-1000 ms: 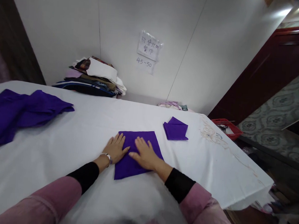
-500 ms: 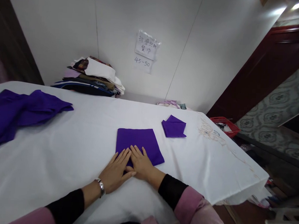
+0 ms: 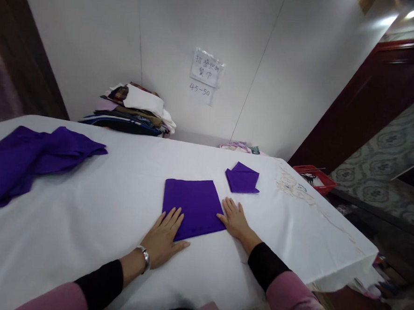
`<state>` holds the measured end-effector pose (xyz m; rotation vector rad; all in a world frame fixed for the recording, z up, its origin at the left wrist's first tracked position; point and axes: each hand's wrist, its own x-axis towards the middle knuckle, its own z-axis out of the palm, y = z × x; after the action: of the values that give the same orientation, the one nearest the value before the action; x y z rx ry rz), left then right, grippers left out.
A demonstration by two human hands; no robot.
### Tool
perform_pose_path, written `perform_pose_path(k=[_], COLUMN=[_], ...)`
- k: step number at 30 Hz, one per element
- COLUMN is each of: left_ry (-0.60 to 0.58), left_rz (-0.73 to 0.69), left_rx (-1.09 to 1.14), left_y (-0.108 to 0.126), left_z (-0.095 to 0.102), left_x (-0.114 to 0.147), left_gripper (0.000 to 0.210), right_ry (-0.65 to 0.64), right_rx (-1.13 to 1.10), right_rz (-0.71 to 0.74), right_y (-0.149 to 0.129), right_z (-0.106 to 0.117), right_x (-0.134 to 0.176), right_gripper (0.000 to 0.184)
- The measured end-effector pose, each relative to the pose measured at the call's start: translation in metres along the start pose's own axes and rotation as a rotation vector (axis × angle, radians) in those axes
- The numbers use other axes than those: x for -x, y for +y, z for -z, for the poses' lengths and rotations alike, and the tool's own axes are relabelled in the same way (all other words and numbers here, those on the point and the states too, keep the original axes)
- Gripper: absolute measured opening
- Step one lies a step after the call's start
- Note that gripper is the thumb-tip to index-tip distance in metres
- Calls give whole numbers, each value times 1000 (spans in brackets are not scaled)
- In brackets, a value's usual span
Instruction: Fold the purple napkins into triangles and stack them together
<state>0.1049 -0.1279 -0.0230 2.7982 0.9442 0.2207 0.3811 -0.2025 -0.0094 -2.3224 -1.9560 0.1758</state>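
Observation:
A purple napkin [image 3: 197, 203], folded into a rough square, lies flat on the white tablecloth [image 3: 128, 178] in front of me. My left hand [image 3: 163, 236] rests flat over its near left corner, fingers stretched out and thumb pointing right along the cloth. At the napkin's right edge, my right hand [image 3: 236, 220] lies with its fingers extended, the thumb touching the near right corner. Neither hand grips anything. Farther right sits a second purple napkin [image 3: 243, 178], folded into a pointed, crown-like shape.
Crumpled purple cloth [image 3: 38, 158] lies at the table's left. Behind the table stands a pile of clothes [image 3: 136, 108]; a paper sign [image 3: 205, 75] hangs on the wall. A red basket [image 3: 316, 179] is beyond the right edge.
My right hand has slid right, from beside my left hand to the napkin's right edge. My left hand stays on the near left corner. The view has shifted slightly.

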Motion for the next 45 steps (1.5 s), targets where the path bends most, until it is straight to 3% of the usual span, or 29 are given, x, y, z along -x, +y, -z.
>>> perform_pose_path(k=[4,6,9,11,16,22,27,32,35,38,42,45], left_ry=[17,89,189,180,94,139,183,183,213,201,131,81], left_rz=[-27,-76,-165,-191,-184,-180,-45,77,75,-26,-135,-132], left_rx=[23,27,43,39,-66,-95,-43,0,-16,-21,3,5], left_y=[-3,-3,2,7,6,-39,-83,-115,-109,-81,-44,-42], left_z=[3,6,14,19,24,40,61,61,55,48,39,35], left_x=[1,3,10,12,11,13,18,23,32,43,49,47], left_gripper=[81,76,50,36,38,26,28,35,43,48,39,34], right_ry=[103,137,121,78,35,145,139,155,165,164,188,198], right_rx=[-81,-146,-193,-189,-128,-77,-4,73,104,111,80,44], right_rz=[-48,43,260,374,462,549,626,684,670,648,640,648], right_y=[-3,-13,-31,-41,-52,-78,-123,-149,-152,-155,-167,-172], right_z=[8,15,22,22,7,-6,-8,-16,-20,-21,-18,-16], right_x=[9,16,27,32,33,35,33,24,19,19,24,25], right_gripper=[63,59,54,52,49,42,56,54,53,57,55,52])
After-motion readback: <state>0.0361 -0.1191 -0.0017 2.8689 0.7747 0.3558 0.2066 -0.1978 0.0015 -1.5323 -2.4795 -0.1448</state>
